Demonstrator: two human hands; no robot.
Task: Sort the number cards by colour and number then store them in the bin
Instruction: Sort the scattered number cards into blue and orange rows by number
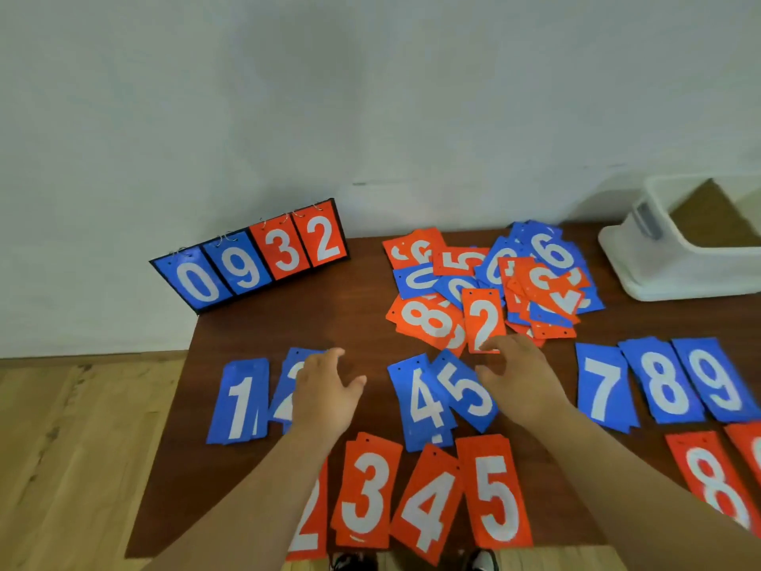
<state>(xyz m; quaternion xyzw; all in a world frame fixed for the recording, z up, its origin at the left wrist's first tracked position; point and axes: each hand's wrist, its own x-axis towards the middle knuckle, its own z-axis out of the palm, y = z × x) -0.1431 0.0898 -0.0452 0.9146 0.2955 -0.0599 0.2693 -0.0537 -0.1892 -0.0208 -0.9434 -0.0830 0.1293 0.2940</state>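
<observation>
A mixed pile of red and blue number cards lies at the back of the brown table. On its near edge sits a red 2 card; the fingers of my right hand touch its lower end, thumb apart below. My left hand hovers with relaxed fingers over a blue 2 card, partly hiding it. A blue row runs 1, 4, 5, 7, 8, 9. Nearer me lie red 3, 4 and 5.
A white bin stands at the table's back right corner. A flip scoreboard reading 0932 leans against the wall at back left. A red 8 card lies at the right edge. Wooden floor lies left of the table.
</observation>
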